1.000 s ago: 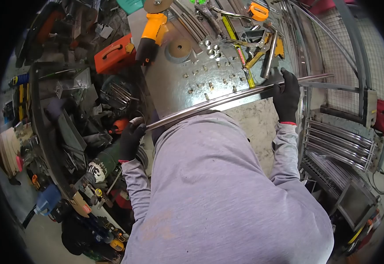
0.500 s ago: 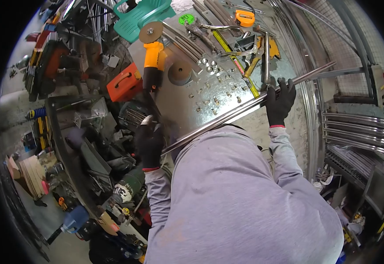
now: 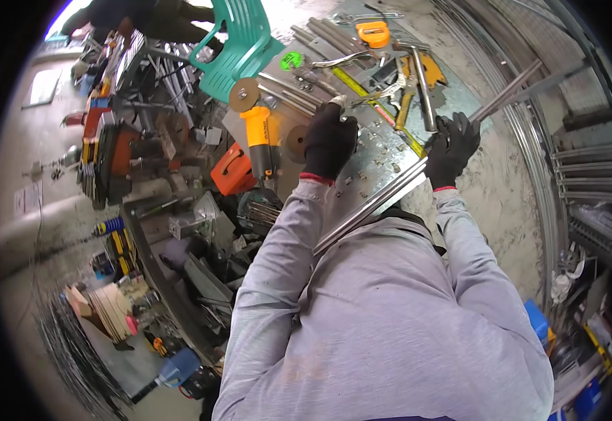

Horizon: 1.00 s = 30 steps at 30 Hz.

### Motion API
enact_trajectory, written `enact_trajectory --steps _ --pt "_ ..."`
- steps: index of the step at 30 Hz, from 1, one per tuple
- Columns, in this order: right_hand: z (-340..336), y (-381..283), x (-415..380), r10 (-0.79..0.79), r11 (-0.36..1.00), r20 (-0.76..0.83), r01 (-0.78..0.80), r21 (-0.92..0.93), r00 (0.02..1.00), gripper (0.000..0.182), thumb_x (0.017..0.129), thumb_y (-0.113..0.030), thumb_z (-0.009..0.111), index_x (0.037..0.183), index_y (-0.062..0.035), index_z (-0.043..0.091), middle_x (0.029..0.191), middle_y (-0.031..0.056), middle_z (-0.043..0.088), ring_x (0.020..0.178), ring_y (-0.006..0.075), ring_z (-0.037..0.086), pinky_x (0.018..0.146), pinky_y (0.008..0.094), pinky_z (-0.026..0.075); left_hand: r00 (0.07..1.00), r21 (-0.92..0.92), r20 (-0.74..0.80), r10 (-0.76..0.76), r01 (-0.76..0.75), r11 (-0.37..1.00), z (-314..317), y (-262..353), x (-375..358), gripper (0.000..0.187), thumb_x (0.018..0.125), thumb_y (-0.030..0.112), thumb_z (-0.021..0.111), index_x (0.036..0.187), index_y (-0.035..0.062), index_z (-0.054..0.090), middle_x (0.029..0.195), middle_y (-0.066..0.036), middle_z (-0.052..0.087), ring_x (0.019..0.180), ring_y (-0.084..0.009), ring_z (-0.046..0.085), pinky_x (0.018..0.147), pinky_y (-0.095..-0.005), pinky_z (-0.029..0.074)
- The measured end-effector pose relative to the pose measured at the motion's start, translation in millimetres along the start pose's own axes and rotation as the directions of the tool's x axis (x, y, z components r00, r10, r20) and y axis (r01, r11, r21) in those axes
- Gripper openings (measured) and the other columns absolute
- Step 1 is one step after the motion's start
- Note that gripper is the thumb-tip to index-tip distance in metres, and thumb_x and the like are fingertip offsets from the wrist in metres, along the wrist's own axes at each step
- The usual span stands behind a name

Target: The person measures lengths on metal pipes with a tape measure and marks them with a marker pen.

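Observation:
Long thin metal tubes (image 3: 383, 200) run diagonally across the front of my body, from my waist up to the right. My right hand (image 3: 453, 146), in a black glove, is closed around them. My left hand (image 3: 330, 144), also black-gloved, is over the metal sheet with its fingers curled in. Its pale fingertip is at the end of a grey tool (image 3: 323, 85); whether it grips anything is hidden. Small metal pieces (image 3: 383, 158) lie scattered between the hands. A yellow tape measure blade (image 3: 350, 82) and a steel rod (image 3: 423, 91) are beyond them.
Left of my left hand lies an orange angle grinder (image 3: 259, 133) with a disc. Further out are a red toolbox (image 3: 231, 170) and a green plastic chair (image 3: 239, 52). An orange tape measure case (image 3: 373, 34) sits at the back. Another person (image 3: 173, 21) is partly visible at top left.
My left hand has left the lower end of the tubes and moved up and right over the sheet. My right hand stays on the tubes. The view has shifted, bringing another person into sight.

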State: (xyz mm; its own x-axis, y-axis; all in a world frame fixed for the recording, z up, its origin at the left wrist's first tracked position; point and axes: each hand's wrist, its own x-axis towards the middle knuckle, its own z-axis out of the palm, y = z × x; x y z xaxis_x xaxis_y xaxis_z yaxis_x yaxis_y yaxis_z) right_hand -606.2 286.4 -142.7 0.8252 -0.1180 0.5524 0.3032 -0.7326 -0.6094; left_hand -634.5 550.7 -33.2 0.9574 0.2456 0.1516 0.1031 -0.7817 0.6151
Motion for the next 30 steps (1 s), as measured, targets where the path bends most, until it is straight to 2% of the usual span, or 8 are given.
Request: enact_trajectory --steps 7,10,13,14,18,21,27,30 --pt "-3 -3 2 0.041 0.998 -0.009 -0.041 0.039 0.999 0.039 0.086 -0.009 0.062 0.124 -0.0108 0.072 0.147 0.014 0.061 0.156 0.0442 0.033 0.128 0.0603 0.022 0.959 0.349 0.169 0.225 -0.272 0.897 45 63 35 0.067 0.082 0.049 0.083 0.13 0.0041 0.069 0.116 -0.025 0.072 0.11 -0.0468 0.066 0.1 -0.0606 0.048" --pt "-3 -4 6 0.026 0.999 -0.012 -0.025 0.03 1.0 0.037 0.087 -0.009 0.06 0.122 -0.0107 0.072 0.146 0.0137 0.061 0.154 0.0448 0.035 0.127 0.061 0.023 0.945 0.478 0.325 0.02 -0.183 0.859 76 64 41 0.099 0.076 0.057 0.082 0.154 0.0048 0.053 0.142 -0.033 0.063 0.13 -0.0553 0.058 0.117 -0.0748 0.027" --pt "-4 -5 7 0.023 0.999 -0.011 -0.022 0.031 1.0 0.036 0.088 -0.008 0.059 0.122 -0.0104 0.071 0.145 0.0135 0.061 0.153 0.0447 0.037 0.127 0.0612 0.023 0.948 0.523 0.318 -0.014 -0.163 0.837 85 71 42 0.107 0.075 0.054 0.083 0.162 0.0046 0.043 0.148 -0.037 0.059 0.14 -0.0543 0.052 0.122 -0.0732 0.023" --pt "-4 -6 7 0.021 1.0 -0.013 -0.021 0.012 1.0 0.036 0.088 -0.009 0.059 0.122 -0.0102 0.071 0.145 0.0137 0.061 0.153 0.0445 0.037 0.127 0.0612 0.024 0.894 0.512 0.426 -0.135 -0.115 0.851 83 74 49 0.106 0.075 0.051 0.082 0.163 0.0068 0.043 0.15 -0.036 0.056 0.141 -0.0546 0.05 0.12 -0.0739 0.025" --pt "-6 1 2 0.017 1.0 -0.01 -0.017 -0.007 1.0 0.036 0.088 -0.01 0.06 0.122 -0.0103 0.073 0.146 0.0145 0.062 0.155 0.0443 0.036 0.127 0.0614 0.023 0.921 0.511 0.358 -0.153 -0.056 0.858 79 81 50 0.099 0.074 0.048 0.082 0.16 0.012 0.049 0.154 -0.031 0.052 0.137 -0.0539 0.053 0.119 -0.0684 0.03" --pt "0 -1 5 0.006 1.0 0.013 -0.006 0.002 1.0 0.038 0.088 -0.009 0.061 0.124 -0.0114 0.074 0.146 0.0145 0.063 0.157 0.0433 0.034 0.13 0.0601 0.018 0.943 0.57 0.317 -0.101 -0.104 0.815 75 84 55 0.081 0.07 0.046 0.084 0.143 0.0154 0.066 0.134 -0.024 0.065 0.122 -0.044 0.063 0.103 -0.0587 0.046" --pt "-2 -5 3 0.003 1.0 -0.005 -0.003 0.007 1.0 0.038 0.089 -0.006 0.06 0.124 -0.0114 0.075 0.148 0.0144 0.062 0.157 0.0425 0.034 0.13 0.0587 0.018 0.924 0.485 0.378 -0.057 -0.145 0.863 45 95 75 0.061 0.067 0.044 0.085 0.119 0.0136 0.076 0.117 -0.02 0.073 0.112 -0.0417 0.068 0.096 -0.0546 0.05" --pt "-2 -2 3 -0.009 1.0 0.001 0.009 0.011 1.0 0.037 0.091 -0.009 0.06 0.125 -0.0119 0.075 0.149 0.0143 0.061 0.157 0.043 0.034 0.131 0.0583 0.018 0.927 0.501 0.375 -0.022 -0.183 0.846 41 94 75 0.062 0.066 0.044 0.086 0.118 0.0132 0.076 0.112 -0.02 0.074 0.11 -0.0414 0.069 0.095 -0.0532 0.052"
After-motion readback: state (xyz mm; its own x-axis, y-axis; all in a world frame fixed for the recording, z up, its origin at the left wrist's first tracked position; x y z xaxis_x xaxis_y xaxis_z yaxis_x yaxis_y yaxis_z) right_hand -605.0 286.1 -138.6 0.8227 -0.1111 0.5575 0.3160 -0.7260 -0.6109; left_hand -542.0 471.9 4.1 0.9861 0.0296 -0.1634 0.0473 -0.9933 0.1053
